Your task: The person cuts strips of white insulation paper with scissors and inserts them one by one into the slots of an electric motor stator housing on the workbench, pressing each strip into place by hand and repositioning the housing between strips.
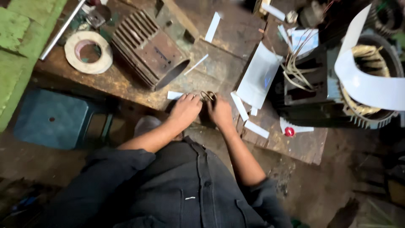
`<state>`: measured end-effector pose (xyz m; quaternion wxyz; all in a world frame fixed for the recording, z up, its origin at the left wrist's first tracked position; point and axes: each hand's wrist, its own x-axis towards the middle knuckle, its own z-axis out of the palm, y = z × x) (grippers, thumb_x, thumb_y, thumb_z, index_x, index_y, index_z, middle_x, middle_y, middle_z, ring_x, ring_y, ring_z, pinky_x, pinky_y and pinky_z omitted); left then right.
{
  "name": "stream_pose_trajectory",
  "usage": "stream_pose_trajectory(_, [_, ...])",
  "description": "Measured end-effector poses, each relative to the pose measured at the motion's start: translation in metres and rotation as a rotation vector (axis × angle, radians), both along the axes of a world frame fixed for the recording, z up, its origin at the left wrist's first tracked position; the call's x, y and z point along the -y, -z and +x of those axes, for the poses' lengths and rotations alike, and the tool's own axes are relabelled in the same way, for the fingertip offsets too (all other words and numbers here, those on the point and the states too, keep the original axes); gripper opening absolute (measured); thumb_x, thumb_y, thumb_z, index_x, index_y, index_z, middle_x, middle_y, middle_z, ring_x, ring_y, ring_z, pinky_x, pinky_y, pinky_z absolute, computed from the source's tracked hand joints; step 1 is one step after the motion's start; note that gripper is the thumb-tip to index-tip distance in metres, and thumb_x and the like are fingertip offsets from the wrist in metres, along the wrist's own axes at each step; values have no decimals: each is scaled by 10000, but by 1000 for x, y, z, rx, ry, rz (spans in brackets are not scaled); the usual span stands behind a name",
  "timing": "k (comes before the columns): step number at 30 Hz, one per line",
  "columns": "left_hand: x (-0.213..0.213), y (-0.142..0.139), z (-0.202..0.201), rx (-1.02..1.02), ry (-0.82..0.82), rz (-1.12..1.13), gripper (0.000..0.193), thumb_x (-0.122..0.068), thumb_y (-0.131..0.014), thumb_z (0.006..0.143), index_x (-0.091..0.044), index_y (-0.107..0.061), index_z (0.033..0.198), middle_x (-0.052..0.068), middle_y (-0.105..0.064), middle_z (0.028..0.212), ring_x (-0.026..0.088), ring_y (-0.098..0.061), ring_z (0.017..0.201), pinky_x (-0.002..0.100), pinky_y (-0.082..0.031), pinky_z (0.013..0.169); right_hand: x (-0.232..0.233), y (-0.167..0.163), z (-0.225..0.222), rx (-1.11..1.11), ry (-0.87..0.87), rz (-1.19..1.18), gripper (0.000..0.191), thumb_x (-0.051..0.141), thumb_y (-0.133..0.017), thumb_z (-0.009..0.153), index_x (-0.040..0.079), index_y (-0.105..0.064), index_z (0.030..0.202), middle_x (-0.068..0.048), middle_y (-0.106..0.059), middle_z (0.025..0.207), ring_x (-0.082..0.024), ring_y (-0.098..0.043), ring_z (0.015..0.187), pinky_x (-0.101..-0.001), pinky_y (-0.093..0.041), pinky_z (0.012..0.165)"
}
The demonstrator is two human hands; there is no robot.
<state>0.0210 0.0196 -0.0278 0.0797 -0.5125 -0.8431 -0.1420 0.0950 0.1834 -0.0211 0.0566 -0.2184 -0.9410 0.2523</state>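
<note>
A motor body (363, 80) at the far right of the wooden workbench (126, 80) holds a ring of yellowish wire coils (371, 52) in its round opening, with a long white strip of sheet (367, 86) curling across it and loose wires (295, 71) trailing from its near side. A second, empty ribbed motor housing (149, 48) lies on its side beyond the fingers and to their left, its open mouth turned toward the bench edge.

Between the two hands, at the fingertips, sits a small pair of scissors (207, 96) with thin looped handles of a dull brassy tone; only the loops show clearly, the blades being hidden.

The left hand (184, 110) lies palm down at the bench edge, fingers loosely curled and close together, their tips touching the bench just left of the scissors. The right hand (220, 112) rests beside it, knuckles up, fingers bent toward the scissor loops; whether they grip the loops cannot be told. Both forearms reach forward from dark sleeves.

A small white slip (174, 95) lies just left of the left fingertips. Right of the right fingers lie narrow white strips (240, 106) and a larger white sheet (258, 76). A roll of tape (88, 52) sits far left, and a small red cap (289, 131) lies to the right.
</note>
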Motion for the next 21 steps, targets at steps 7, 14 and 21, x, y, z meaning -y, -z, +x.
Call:
stream_pose_trajectory(7, [24, -13, 7, 90, -55, -3, 324, -154, -595, 842, -63, -689, 1139, 104, -590, 1229, 285, -559, 1182, 396, -475, 951, 14, 4, -6, 52, -167, 226, 258, 163, -621, 909, 93, -633, 1157, -223, -710, 1037, -436, -691, 930, -518, -552, 746])
stream_pose_trajectory(14, [26, -1, 11, -18, -8, -104, 466, -188, -555, 878, 5, -635, 1294, 156, -565, 1402, 347, -502, 1360, 397, -448, 1071, -31, -8, -44, 318, -326, 51, 364, 313, -647, 929, 211, -650, 1279, -213, -720, 973, -444, -683, 879, -525, -541, 760])
stream_pose_trajectory(21, [30, -2, 10, 43, -27, -76, 471, -167, -554, 891, -30, -610, 1338, 154, -580, 1376, 353, -499, 1345, 433, -426, 1102, -10, -1, -24, 273, -299, 151, 283, 306, -629, 936, 192, -678, 1190, -159, -726, 1082, -403, -690, 956, -509, -559, 767])
